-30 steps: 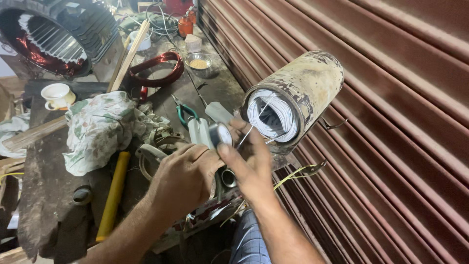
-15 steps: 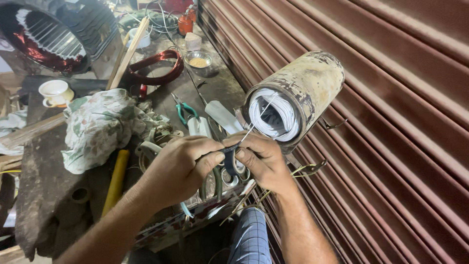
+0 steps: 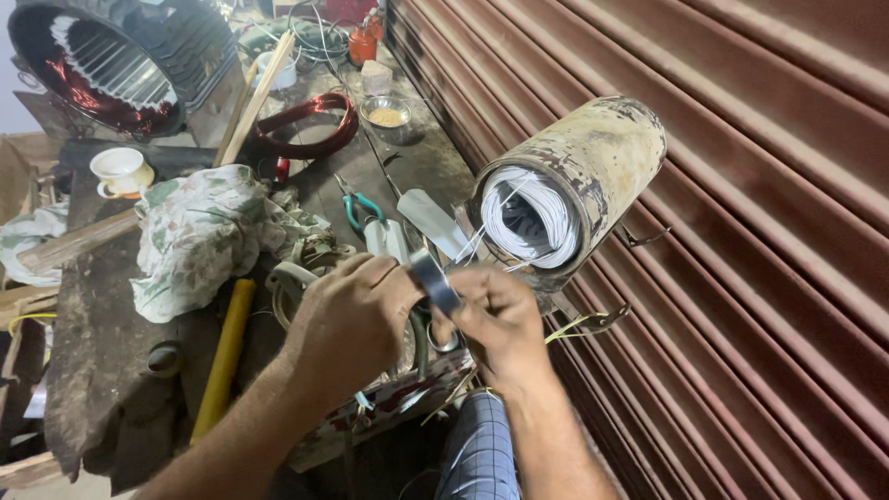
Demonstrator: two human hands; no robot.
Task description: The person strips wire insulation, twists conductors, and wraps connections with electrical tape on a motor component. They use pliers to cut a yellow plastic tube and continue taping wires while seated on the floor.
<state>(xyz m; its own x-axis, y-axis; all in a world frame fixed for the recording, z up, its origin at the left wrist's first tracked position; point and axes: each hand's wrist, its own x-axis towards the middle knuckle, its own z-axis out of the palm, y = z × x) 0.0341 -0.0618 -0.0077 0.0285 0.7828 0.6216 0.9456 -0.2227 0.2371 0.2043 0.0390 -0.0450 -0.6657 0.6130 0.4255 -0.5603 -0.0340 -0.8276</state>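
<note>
Held between left hand [image 3: 356,315] and right hand [image 3: 495,319]: small roll of dark tape [image 3: 433,281], tilted edge-on, pinched at fingertips. Just beyond, worn cream-and-rust motor cylinder [image 3: 579,176], lying tilted with open end facing the camera, packed with white insulated windings [image 3: 532,215]; thin white leads trailing down toward the tape.

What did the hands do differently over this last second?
A second ago the right hand reached up toward the motor's open end and the left hand sat lower left. Now both hands have drawn together below it, pinching a small dark roll between them. The motor, cloth and pliers stayed put.
</note>
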